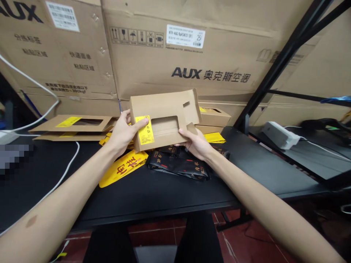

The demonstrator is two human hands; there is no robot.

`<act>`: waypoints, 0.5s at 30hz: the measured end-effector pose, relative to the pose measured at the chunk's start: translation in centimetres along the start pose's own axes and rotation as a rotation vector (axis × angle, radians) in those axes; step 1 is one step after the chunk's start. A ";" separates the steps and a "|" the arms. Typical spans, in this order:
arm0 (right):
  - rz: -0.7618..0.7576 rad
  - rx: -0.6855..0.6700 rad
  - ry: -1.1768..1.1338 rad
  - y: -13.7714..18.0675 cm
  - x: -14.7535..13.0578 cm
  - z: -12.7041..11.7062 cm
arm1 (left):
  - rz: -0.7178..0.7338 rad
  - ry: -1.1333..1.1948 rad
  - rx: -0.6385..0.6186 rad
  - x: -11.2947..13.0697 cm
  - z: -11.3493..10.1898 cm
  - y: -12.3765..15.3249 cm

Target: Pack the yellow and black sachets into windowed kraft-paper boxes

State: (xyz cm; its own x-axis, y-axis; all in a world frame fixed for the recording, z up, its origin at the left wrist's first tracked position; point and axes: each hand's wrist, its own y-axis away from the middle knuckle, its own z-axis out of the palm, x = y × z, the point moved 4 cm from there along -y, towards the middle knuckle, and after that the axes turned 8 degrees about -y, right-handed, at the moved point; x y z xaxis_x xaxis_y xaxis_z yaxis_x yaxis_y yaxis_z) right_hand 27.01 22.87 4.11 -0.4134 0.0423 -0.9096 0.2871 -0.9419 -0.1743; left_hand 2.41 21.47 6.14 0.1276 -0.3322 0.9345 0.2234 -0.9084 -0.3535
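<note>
Windowed carton is up in the air above the front part of the table, tilted so its printed side looks back at the person. From where I stand, both hands are closed on it. The left hand pinches the carton's left end, thumb laid across the yellow label and the other fingers mostly hidden behind. The right hand grips its lower right corner, thumb beside the window and fingers curled underneath.

Just below the carton lie some black pouches, and below its left end a yellow pouch sticks out. Well to its left are more windowed cartons, one above another; behind its right end sits another carton.

I'd say the step in hand is shaping or opening up this carton: its right end stands open, with a loose flap near the right thumb, and only bare board shows through the window. To my eye, the next move calls for the left hand to keep the body steady while the right fingers manage that flap without creasing the thin board around the window.
</note>
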 end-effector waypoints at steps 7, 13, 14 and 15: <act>0.011 -0.025 0.065 0.2 -0.1 0.1 | 0.090 0.000 0.123 0.0 -0.2 0.1; -0.012 -0.021 -0.040 0.2 -0.5 0.0 | 0.103 -0.023 0.215 0.1 -0.8 -0.1; -0.017 -0.028 -0.054 0.2 -0.6 0.1 | 0.103 -0.017 0.229 0.2 -0.9 -0.1; -0.020 -0.036 -0.058 0.2 -0.6 0.2 | 0.102 -0.004 0.237 0.2 -0.9 -0.1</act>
State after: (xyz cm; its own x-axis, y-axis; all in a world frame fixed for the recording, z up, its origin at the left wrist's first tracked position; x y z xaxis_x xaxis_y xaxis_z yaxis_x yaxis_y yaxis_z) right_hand 27.14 22.54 4.71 -0.4684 0.0403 -0.8826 0.3088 -0.9285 -0.2062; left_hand 1.53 21.25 6.42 0.1644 -0.4179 0.8935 0.4290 -0.7854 -0.4463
